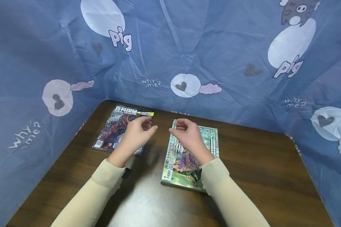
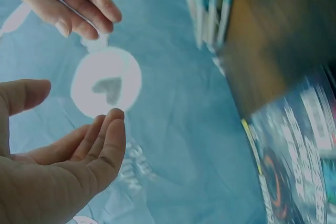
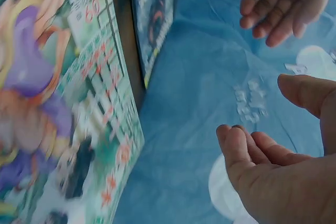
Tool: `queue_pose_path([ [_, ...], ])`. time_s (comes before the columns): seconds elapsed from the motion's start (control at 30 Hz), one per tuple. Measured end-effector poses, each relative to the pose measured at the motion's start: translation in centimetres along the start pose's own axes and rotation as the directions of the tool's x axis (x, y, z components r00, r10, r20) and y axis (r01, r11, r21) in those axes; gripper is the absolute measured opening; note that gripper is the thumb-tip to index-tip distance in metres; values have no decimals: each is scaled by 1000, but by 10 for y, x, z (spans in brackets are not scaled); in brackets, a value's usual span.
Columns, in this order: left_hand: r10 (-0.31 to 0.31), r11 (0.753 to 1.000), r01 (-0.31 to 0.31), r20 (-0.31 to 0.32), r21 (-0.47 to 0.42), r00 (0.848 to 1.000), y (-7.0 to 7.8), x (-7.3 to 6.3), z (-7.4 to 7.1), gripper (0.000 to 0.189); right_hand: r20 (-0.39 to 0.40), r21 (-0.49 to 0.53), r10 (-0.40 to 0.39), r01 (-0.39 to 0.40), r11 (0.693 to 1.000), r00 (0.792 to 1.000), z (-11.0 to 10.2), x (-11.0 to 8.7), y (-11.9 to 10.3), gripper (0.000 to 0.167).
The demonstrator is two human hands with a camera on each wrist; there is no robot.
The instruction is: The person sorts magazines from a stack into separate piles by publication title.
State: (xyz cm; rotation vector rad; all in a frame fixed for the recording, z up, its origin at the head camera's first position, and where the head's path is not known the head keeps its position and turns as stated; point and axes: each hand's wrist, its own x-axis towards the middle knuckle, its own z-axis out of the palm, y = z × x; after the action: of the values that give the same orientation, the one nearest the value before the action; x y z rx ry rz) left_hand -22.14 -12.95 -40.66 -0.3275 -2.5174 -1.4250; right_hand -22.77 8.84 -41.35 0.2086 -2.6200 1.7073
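Observation:
My left hand [image 1: 139, 130] hovers over a dark magazine [image 1: 110, 126] with white Chinese lettering, which lies flat at the back left of the table. Over the green magazine [image 1: 170, 173] with a purple cartoon figure floats my right hand [image 1: 188, 132]. Both hands hold nothing; their fingers are loosely bent, with thumbs apart and palms facing each other. In the left wrist view, a gap shows between the left thumb and fingers [image 2: 107, 150]. The right wrist view shows the same of the right fingers [image 3: 247, 150], with the green magazine [image 3: 79, 103] beside them.
The brown wooden table [image 1: 258, 167] has rounded back corners. A blue patterned cloth [image 1: 230, 47] with pig and heart prints hangs close behind it and along both sides. In the left wrist view, the green magazine's side looks like several stacked layers [image 2: 212, 9].

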Motion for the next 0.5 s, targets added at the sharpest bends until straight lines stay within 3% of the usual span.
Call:
queue_pose_path([
  [0.27,32,995,-30,15,-95,999,19,-16,17,46,-72,71,-3,8,997,997,-40,-35,14,54],
  [0.5,0,992,6,47,-129,999,28,-27,27,47,-167,46,30,-22,999,986,-76,-61,35,54],
])
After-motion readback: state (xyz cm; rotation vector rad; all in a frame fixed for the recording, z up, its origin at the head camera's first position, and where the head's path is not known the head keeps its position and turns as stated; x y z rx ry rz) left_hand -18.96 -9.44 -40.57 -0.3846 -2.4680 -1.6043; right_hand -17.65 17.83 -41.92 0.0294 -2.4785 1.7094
